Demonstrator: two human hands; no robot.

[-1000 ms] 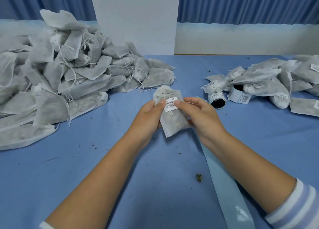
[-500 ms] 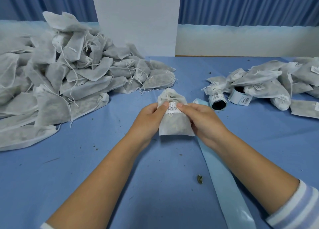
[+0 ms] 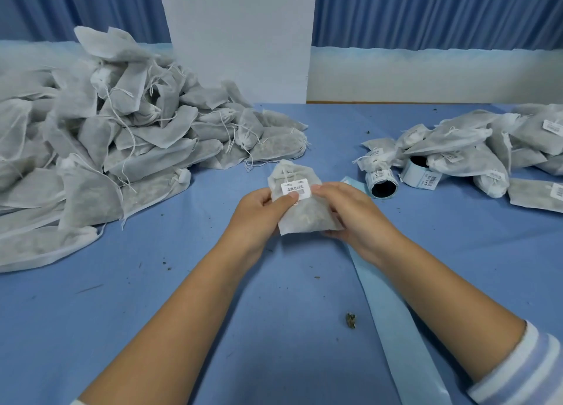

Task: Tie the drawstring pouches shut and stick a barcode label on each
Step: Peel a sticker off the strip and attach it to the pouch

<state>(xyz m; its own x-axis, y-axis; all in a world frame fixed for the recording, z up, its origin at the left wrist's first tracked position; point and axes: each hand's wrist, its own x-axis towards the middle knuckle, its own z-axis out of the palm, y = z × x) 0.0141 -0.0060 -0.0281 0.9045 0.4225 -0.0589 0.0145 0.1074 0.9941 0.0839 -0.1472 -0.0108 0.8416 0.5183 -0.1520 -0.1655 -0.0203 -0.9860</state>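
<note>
Pressing the barcode label (image 3: 297, 188) down, I have 1 pouch (image 3: 304, 218) pinched in both hands over the middle of the bench (image 3: 213, 328), nearer its far edge than its near one; I cannot tell whether its bottom touches the cloth. My left hand (image 3: 259, 212) grips the pouch's left side, thumb (image 3: 291, 196) flat across the label's lower edge, fingers hidden behind. My right hand (image 3: 353, 214) holds the right side, thumb tip touching the label's right end and fingers curled under the bottom corner. The gathered neck points away from me, with the label just below it. I judge the pouch light and soft: thin cloth over loose dried filling that will shift and sag. It needs backing from behind wherever I press, and is best taken by its sides or neck, not by the thin string. The unlabelled heap (image 3: 122, 160) lies along the bench's left edge and the labelled pile (image 3: 475, 151) toward the right edge. 2 label rolls (image 3: 382, 182) sit just beside that pile, and a strip of backing paper (image 3: 393, 313) runs under my right forearm.
</note>
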